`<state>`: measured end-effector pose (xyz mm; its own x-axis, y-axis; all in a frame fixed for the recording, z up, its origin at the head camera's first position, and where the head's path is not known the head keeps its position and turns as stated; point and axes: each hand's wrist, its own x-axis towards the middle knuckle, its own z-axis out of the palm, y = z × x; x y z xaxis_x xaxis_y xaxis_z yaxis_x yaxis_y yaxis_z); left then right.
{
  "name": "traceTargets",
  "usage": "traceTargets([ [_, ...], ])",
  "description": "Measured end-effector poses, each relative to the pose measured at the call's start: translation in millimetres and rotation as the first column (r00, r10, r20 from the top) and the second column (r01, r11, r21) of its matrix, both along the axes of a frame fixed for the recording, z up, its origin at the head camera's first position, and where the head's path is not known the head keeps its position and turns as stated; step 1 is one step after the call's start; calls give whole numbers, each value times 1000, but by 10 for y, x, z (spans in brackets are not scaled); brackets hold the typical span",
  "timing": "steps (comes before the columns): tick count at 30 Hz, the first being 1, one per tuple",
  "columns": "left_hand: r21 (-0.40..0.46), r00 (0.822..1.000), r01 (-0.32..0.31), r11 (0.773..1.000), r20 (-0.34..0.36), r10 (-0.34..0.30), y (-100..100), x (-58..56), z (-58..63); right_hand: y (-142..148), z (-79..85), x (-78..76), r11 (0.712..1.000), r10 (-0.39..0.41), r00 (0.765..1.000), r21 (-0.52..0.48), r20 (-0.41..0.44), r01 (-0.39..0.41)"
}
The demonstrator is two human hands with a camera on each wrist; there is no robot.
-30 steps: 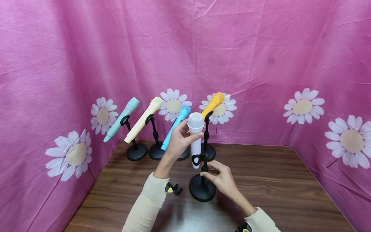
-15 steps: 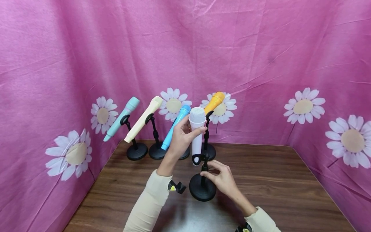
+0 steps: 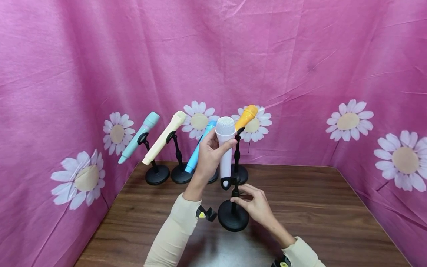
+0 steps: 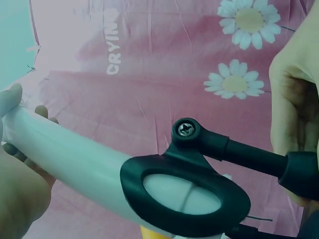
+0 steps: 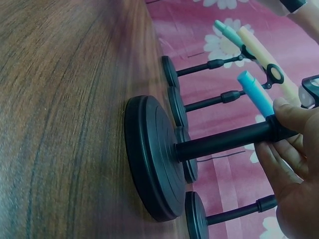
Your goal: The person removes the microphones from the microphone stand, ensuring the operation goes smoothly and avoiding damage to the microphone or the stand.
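Observation:
My left hand (image 3: pixel 208 156) grips a white microphone (image 3: pixel 225 157) just below its mesh head, thumb across the front. The microphone's lower end sits within the black ring clip (image 4: pixel 132 186) of a desk stand, as the left wrist view shows up close. With thumb and fingers my right hand (image 3: pixel 255 205) pinches the post of that microphone stand (image 3: pixel 232 218) at its collar. The stand's round base is flat on the wooden table, seen from the side in the right wrist view, where the right hand (image 5: pixel 299 154) closes round the collar.
Behind, several stands hold a mint microphone (image 3: pixel 139 138), a cream microphone (image 3: pixel 164 138), a blue microphone (image 3: pixel 200 148) and an orange microphone (image 3: pixel 247 117). The wooden table (image 3: pixel 310 207) backs onto a pink curtain (image 3: pixel 293 74) printed with daisies.
The white microphone has slid upward a little in the clip, so less of its tail shows below the ring. My left hand has risen with it; my right hand stays put.

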<state>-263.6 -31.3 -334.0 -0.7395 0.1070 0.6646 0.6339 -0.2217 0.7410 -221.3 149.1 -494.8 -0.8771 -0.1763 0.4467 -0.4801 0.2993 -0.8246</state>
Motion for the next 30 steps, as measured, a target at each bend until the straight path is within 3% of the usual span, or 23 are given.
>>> traceTargets([
  [16,96,1000,19,995,-10,-18,33,-33,177,-19,27,-2,1000,-6,1000,1,6,6],
  [23,204,991,110,973,-100,-91,-19,-61,341,-28,29,-5,1000,6,1000,-1,-1,-6],
  [30,235,990,97,967,-119,-71,-130,-57,456,-11,15,-9,1000,-1,1000,-1,16,1],
])
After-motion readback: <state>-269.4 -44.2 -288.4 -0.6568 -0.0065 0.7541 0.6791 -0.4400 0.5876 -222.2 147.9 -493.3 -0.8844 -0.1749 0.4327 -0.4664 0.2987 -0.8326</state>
